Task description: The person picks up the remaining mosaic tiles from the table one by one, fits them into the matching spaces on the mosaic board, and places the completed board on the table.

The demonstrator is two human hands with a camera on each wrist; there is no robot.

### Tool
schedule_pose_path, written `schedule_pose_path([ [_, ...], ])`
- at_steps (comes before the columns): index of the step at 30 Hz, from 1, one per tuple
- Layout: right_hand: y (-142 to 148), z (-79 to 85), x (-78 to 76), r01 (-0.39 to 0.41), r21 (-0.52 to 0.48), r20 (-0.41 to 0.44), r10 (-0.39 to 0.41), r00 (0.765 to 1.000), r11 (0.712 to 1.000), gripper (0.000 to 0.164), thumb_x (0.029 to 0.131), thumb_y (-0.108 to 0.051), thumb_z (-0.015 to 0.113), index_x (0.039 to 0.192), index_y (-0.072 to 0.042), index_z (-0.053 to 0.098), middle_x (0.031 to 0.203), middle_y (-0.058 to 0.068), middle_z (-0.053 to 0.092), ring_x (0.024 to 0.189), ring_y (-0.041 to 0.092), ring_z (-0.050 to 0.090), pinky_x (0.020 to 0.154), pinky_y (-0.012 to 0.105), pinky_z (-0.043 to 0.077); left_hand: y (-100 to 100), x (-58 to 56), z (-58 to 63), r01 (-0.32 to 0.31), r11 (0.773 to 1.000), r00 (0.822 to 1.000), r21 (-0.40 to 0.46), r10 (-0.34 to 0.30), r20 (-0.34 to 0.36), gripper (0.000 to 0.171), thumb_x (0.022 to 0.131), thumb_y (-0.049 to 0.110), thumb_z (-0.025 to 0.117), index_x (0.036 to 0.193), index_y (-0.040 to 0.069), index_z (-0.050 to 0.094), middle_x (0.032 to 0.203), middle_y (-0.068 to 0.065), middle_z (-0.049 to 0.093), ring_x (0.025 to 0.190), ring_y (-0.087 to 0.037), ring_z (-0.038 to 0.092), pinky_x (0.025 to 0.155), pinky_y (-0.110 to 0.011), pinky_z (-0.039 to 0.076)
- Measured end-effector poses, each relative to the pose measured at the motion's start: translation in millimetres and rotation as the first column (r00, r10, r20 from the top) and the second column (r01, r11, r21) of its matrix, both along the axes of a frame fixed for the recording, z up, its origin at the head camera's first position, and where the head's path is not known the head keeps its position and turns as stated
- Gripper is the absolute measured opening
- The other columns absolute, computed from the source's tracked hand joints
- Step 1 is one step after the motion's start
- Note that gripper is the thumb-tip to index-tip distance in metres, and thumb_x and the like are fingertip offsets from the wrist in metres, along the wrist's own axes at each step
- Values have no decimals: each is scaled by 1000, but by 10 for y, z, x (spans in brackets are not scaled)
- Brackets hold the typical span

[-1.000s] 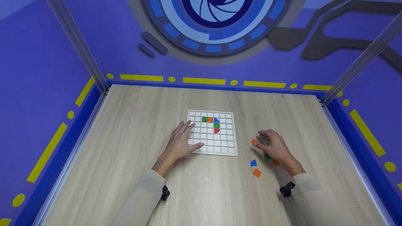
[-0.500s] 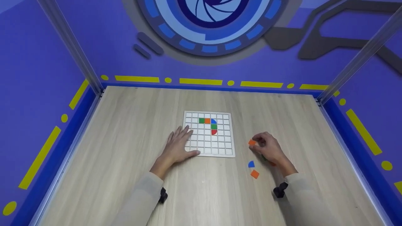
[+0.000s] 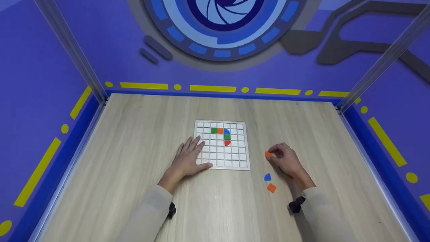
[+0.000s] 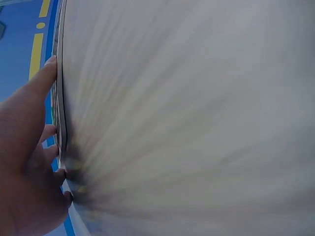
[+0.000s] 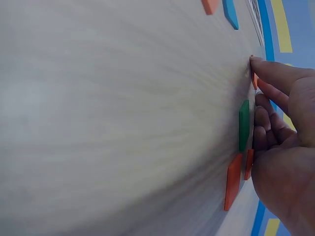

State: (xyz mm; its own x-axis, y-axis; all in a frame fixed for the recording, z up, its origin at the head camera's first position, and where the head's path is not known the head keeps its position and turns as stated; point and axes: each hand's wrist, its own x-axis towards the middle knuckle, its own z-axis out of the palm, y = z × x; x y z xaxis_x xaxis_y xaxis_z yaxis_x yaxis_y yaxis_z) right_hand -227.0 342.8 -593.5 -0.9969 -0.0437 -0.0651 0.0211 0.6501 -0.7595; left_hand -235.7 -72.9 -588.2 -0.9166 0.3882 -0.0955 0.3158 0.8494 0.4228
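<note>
A white gridded board [image 3: 220, 164] lies on the table with a few coloured tiles in its cells: green, orange, blue, green and red, running right and then down. My left hand [image 3: 184, 161] rests with spread fingers along the board's left edge, its thumb at the near edge. To the right of the board, my right hand [image 3: 287, 161] pinches an orange square tile [image 3: 268, 154] between thumb and fingers, low at the tabletop. In the right wrist view, a green tile [image 5: 244, 125] and two orange-red tiles [image 5: 233, 182] lie under and beside that hand.
A blue quarter-round tile [image 3: 267, 177] and an orange square tile [image 3: 271, 188] lie nearer than the right hand. Purple walls surround the wooden table [image 3: 215, 215] at the back and sides, with metal posts [image 3: 74, 50] at the rear corners.
My right fingers have come down to meet the thumb and now pinch the orange tile. The left hand stays at the board's edge. The head view has shifted slightly.
</note>
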Motion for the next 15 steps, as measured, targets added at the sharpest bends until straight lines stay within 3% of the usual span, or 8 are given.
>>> schedule_pose_path([
  [9,1,-22,10,10,-16,0,-10,1000,1000,23,97,-6,77,119,-8,70,123,11,59,111,29,55,101,46,47,7,17,29,10,1000,1000,-16,-10,-3,98,96,70,63,168,13,30,178,-10,14,163,-36,5,129,-59,10],
  [15,51,13,13,-4,-85,31,7,999,996,32,97,-13,80,126,-7,69,127,12,61,116,30,58,106,47,47,2,15,31,6,1000,1000,-9,-6,-3,98,95,70,64,168,14,31,177,-9,15,163,-36,5,129,-59,10],
])
